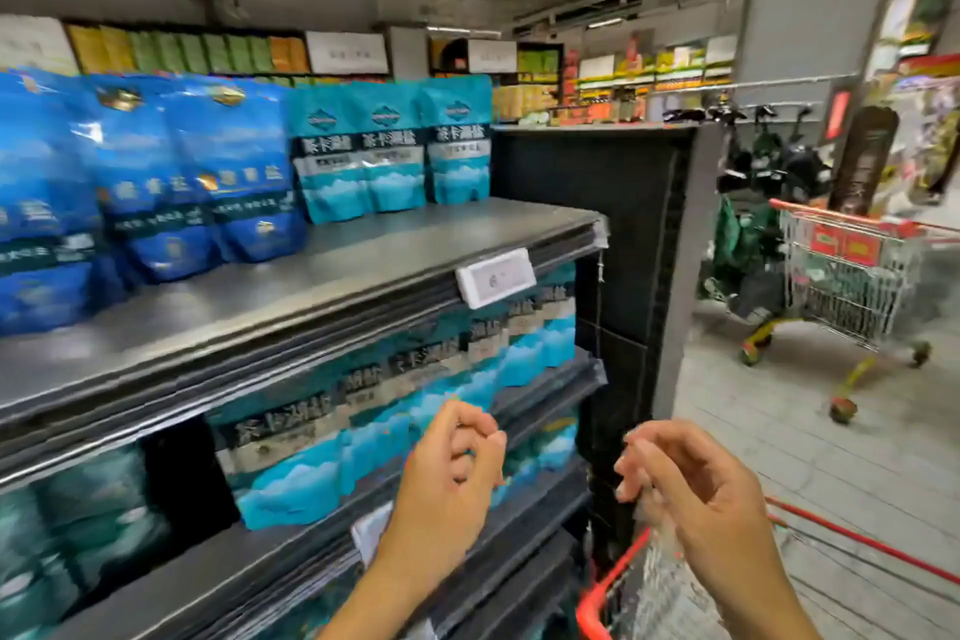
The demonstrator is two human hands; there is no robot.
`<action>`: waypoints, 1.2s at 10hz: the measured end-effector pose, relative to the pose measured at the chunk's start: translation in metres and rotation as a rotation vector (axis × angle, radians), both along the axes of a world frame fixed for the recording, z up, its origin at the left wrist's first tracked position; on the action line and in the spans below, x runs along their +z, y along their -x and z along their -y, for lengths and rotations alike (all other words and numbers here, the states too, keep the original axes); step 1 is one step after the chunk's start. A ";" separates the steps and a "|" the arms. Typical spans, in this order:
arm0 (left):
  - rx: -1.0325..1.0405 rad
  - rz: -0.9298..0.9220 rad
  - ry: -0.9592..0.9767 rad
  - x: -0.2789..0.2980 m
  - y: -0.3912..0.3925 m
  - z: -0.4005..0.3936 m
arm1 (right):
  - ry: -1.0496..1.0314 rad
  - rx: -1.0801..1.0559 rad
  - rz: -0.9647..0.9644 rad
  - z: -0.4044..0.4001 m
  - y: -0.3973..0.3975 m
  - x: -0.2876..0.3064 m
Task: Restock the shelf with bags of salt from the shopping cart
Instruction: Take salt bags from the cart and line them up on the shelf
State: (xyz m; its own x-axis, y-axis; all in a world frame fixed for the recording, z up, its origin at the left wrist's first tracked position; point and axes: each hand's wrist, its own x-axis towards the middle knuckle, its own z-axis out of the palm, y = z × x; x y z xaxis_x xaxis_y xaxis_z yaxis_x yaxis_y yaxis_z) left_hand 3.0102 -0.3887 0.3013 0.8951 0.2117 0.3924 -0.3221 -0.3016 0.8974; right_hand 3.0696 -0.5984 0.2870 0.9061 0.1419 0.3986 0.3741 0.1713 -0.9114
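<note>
Head view, blurry. My left hand [452,463] sits lower centre of the frame, fingers curled loosely inward, nothing in it that I can see. My right hand [691,478] is lower right, fingers pinched together on the top of a clear plastic wrapper [660,582] that hangs down from it; what's inside the wrapper is too smeared to tell. The two hands are near each other but apart.

Under the right hand, bottom right, the red rim of a shopping cart [613,572]. Contents hidden by the wrapper and blur.

Top shelf [311,276] runs from the left edge to centre. On it, upper left, dark blue salt bags [156,172] standing upright in a row; just beside them, upper centre, three teal salt bags [389,151] upright at the back. The front of that shelf before the teal bags is bare metal. White price tag [496,276] clipped to the shelf edge, centre.

Shelf below, centre: a row of teal salt bags [363,421] packed side by side, just behind my left hand.

Right of frame, mid height: a second shopping cart [852,286] standing on the tiled floor [831,457], well apart from me, with green bags hanging just beside it.
</note>
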 end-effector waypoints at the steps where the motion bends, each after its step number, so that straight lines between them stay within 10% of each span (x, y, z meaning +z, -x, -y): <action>1: -0.129 -0.166 -0.002 -0.050 -0.037 0.057 | 0.058 -0.200 -0.123 0.078 -0.007 -0.044; 5: -0.533 -0.802 -0.372 -0.257 -0.139 0.337 | 0.246 -0.716 -0.816 0.343 -0.034 -0.288; 8: -0.475 -1.172 -0.823 -0.507 -0.192 0.406 | 0.513 -0.630 -1.291 0.398 0.000 -0.493; 12: -0.283 -1.290 -0.617 -0.715 -0.230 0.414 | 0.613 -0.650 -1.455 0.395 -0.056 -0.700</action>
State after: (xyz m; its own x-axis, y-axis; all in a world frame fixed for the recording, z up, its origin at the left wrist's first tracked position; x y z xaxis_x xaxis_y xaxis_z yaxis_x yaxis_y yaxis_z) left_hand 3.2398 -0.8027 -0.4141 0.6710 0.0708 -0.7381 0.4778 -0.8024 0.3574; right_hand 3.1253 -0.9931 -0.4127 0.4120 -0.5638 -0.7158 -0.9021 -0.1416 -0.4077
